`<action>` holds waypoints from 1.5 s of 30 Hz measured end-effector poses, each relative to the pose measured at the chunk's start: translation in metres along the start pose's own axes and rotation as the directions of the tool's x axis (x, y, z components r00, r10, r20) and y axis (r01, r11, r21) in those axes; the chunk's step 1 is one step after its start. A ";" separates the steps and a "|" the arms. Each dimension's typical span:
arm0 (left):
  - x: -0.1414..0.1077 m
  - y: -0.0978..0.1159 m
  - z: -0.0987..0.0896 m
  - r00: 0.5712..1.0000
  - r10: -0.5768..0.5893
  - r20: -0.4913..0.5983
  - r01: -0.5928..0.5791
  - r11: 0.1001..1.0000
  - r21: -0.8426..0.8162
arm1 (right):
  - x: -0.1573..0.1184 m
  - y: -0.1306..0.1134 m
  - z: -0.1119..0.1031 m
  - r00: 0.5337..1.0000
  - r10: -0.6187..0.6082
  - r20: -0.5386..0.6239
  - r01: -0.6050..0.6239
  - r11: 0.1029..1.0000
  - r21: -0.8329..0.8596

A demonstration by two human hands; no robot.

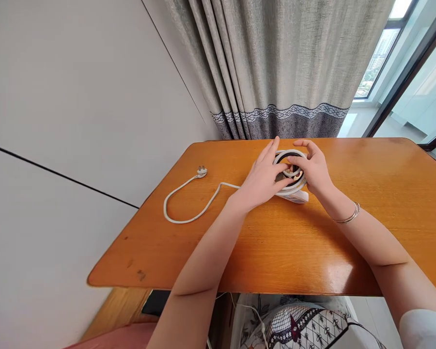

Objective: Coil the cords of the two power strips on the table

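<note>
A white power cable (291, 192) lies wound in several loops over a white power strip (298, 197) on the wooden table. My left hand (262, 178) is at the left side of the loops, thumb and a finger reaching over them and other fingers stretched away. From the right, my right hand (315, 170) holds the loops, its thumb across the coil's opening and its index finger raised. Some fingertips show inside the ring. A loose length of cable runs left from under my left hand, curving round to a white plug (201, 172) with its prongs up. My hands hide part of the strip.
The brown wooden table (276, 252) has rounded corners. A pale wall (76, 121) stands along its left side, and a grey patterned curtain (283, 63) hangs behind it. A glass door (414, 87) is at the right. Thin white wires (252, 308) hang below the front edge.
</note>
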State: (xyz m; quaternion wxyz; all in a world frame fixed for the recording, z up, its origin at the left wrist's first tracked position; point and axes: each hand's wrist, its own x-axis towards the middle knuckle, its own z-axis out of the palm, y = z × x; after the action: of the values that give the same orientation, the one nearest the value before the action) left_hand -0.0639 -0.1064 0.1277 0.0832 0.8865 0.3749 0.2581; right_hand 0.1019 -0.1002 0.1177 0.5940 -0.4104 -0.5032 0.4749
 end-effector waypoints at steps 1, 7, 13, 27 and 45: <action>-0.001 0.003 0.001 1.000 -0.007 -0.017 0.008 0.999 0.037 | 0.000 0.000 0.001 1.000 0.001 -0.009 -0.001 1.000 0.005; -0.006 0.021 0.006 0.991 0.003 -0.136 0.023 0.981 0.191 | -0.002 0.002 0.004 0.998 -0.062 -0.004 0.061 0.996 -0.067; -0.001 0.013 0.013 0.985 0.012 -0.173 0.009 0.993 0.117 | -0.001 0.003 0.001 0.996 -0.079 0.045 0.083 0.989 -0.119; -0.001 0.010 0.018 0.963 0.077 -0.258 -0.134 0.967 -0.214 | 0.008 -0.023 -0.033 0.921 0.109 0.373 -0.004 0.962 -0.272; -0.002 -0.007 0.006 0.933 -0.112 -0.343 -0.137 0.769 -0.624 | 0.006 0.005 -0.022 0.577 -0.627 0.523 0.816 0.425 -0.391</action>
State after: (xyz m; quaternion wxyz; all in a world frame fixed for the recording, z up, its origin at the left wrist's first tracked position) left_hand -0.0657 -0.1025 0.1195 0.3072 0.7449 0.2672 0.5285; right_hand 0.1232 -0.0932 0.1111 0.4952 -0.2373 -0.8348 0.0402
